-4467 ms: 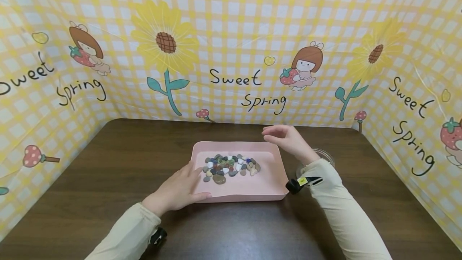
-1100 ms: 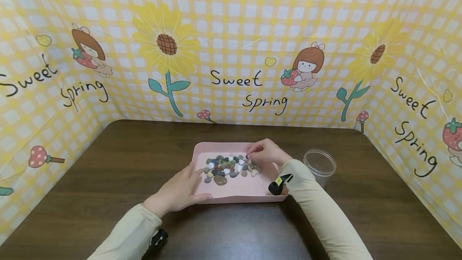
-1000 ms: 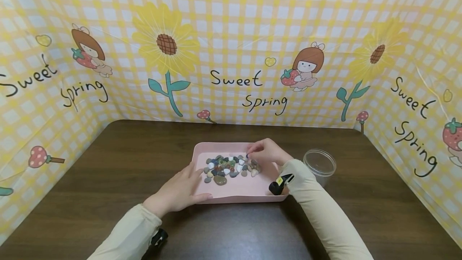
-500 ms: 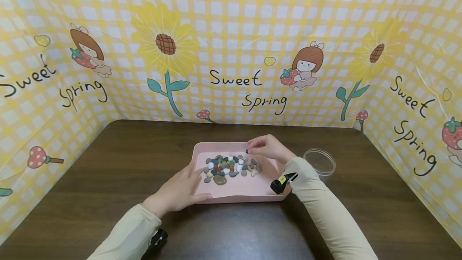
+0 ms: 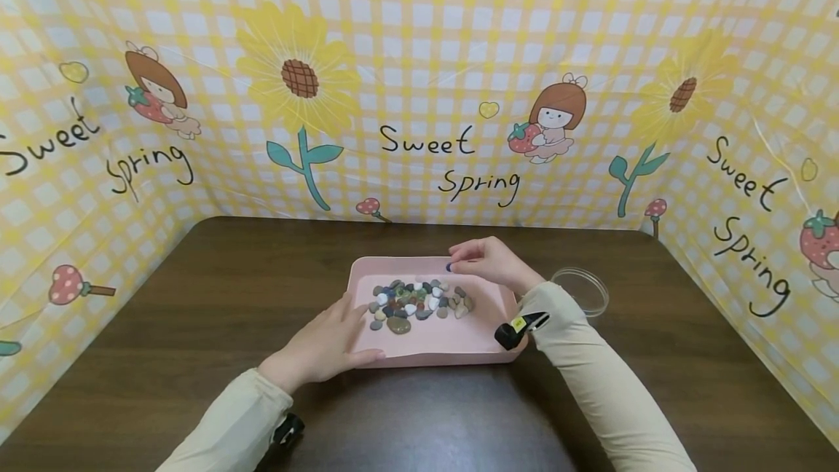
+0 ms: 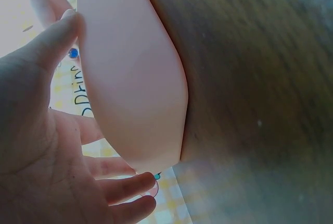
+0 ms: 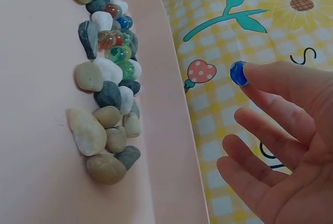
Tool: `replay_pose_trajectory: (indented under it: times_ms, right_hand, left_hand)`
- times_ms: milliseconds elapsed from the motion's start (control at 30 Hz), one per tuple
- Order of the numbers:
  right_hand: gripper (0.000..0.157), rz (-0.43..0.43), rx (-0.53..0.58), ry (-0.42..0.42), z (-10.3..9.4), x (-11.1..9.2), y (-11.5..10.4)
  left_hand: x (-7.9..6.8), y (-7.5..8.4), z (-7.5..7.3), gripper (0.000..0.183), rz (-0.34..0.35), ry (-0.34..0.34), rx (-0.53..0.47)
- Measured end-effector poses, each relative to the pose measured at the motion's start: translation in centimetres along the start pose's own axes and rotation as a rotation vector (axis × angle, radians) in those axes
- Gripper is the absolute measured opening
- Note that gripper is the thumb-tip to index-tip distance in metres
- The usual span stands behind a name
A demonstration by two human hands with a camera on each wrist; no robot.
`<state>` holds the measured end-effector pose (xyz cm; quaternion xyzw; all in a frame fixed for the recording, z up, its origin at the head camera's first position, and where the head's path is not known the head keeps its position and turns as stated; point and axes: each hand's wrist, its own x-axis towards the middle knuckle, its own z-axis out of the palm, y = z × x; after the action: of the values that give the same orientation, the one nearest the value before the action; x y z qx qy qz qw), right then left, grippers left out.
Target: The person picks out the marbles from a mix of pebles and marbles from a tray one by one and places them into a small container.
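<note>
Between thumb and index finger, my right hand [image 5: 491, 262] pinches a small blue glass marble [image 7: 239, 73]. It is held above the far side of the pink tray [image 5: 446, 360], clear of the stones. Its other fingers are spread in the right wrist view. My left hand [image 5: 321, 344] rests on the tray's near left corner, fingers extended, the thumb on the near rim and fingers by the left wall. Inside the tray lies a heap of pebbles [image 5: 398, 325] in grey, white, tan and dark tones. Red, blue and green glass marbles [image 7: 119, 53] lie among them.
A clear round container [image 5: 593, 308] stands right of the tray, partly behind the right sleeve. The dark wooden table [image 5: 229, 297] is enclosed by a yellow checked cloth [image 5: 432, 57] with printed flowers and lettering.
My right hand, reaching over the tray's right side at first, has dipped to the stones and pinched the blue marble. It has since lifted it toward the far rim. The left hand stays put.
</note>
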<state>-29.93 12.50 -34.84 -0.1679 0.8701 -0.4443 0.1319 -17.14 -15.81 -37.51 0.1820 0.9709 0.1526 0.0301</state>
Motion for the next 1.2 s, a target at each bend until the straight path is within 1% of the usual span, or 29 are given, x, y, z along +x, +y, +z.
replay_pose_trajectory:
  times_ms: [200, 500, 833, 1067, 1200]
  right_hand:
    - [0.016, -0.065, -0.032, 0.013, -0.5, -0.4, -0.1]
    - [0.02, -0.1, -0.027, 0.029, -1.1, -1.6, -0.7]
    - [0.018, -0.079, -0.015, 0.057, -2.3, -2.9, -1.3]
    - [0.021, -0.113, -0.017, 0.073, -3.1, -3.7, -0.9]
    - [0.022, -0.103, -0.014, 0.085, -3.6, -4.3, -0.7]
  left_hand:
    - [0.1, -0.1, 0.1, 0.083, -0.009, -0.012, -0.007]
    - [0.1, -0.2, 0.1, 0.083, -0.018, -0.015, -0.018]
    - [0.1, -0.1, 0.0, 0.083, -0.022, -0.02, -0.027]
    - [0.2, -0.1, 0.0, 0.081, -0.022, -0.018, -0.03]
    - [0.2, -0.2, 0.0, 0.082, -0.028, -0.024, -0.033]
